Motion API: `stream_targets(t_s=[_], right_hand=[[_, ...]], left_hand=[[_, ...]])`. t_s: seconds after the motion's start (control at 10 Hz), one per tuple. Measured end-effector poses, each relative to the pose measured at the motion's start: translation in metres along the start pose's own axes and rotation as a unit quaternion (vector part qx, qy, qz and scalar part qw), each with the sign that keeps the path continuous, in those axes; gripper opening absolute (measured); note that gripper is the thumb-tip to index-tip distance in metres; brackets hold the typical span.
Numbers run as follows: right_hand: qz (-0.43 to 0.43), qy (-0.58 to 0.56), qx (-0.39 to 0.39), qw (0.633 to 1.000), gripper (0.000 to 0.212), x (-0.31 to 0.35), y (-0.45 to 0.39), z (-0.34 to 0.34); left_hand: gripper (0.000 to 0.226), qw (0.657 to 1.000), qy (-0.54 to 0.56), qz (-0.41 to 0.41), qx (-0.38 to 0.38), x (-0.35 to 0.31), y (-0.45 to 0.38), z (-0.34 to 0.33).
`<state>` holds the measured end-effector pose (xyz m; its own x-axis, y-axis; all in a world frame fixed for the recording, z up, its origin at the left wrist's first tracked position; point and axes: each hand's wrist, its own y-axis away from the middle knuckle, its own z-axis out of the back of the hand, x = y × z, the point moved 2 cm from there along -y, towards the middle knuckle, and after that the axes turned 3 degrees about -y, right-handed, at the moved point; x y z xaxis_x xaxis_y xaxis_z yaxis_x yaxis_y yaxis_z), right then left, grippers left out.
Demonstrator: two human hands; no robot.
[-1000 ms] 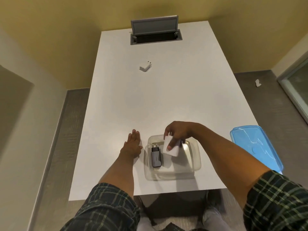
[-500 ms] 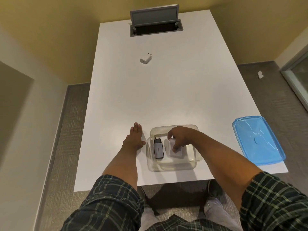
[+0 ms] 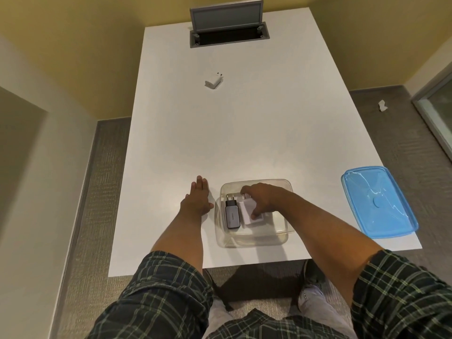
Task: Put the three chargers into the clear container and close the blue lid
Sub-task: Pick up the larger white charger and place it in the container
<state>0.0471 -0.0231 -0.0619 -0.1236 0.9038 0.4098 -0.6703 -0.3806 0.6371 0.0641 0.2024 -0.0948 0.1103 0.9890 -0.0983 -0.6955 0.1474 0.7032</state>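
Two forearms in rolled plaid sleeves are extended over a white surface (image 3: 244,133). Near the front edge, a clear container (image 3: 254,237) is seen, open at the top. Inside it, a black and grey charger (image 3: 231,213) is laid flat on the left side, prongs pointing away. Just beside it, a white charger (image 3: 247,211) is gripped by the right hand (image 3: 263,199), fingers curled over it inside the container. The left hand (image 3: 197,198) is laid flat and open on the surface just left of the container, nothing held. To the right, at the surface's edge, the blue lid (image 3: 378,201) is placed well apart. Far back, a third white charger (image 3: 214,81) is left alone, near a raised grey cable hatch (image 3: 226,17).
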Motion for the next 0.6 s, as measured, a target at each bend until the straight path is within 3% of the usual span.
stream_targets(t_s=[0.6], right_hand=[[0.002,0.037,0.027,0.999,0.081,-0.0004,0.0038,-0.0096]], left_hand=[[0.093,1.000,-0.003,-0.002,-0.002,0.0002,-0.0033,-0.0018]])
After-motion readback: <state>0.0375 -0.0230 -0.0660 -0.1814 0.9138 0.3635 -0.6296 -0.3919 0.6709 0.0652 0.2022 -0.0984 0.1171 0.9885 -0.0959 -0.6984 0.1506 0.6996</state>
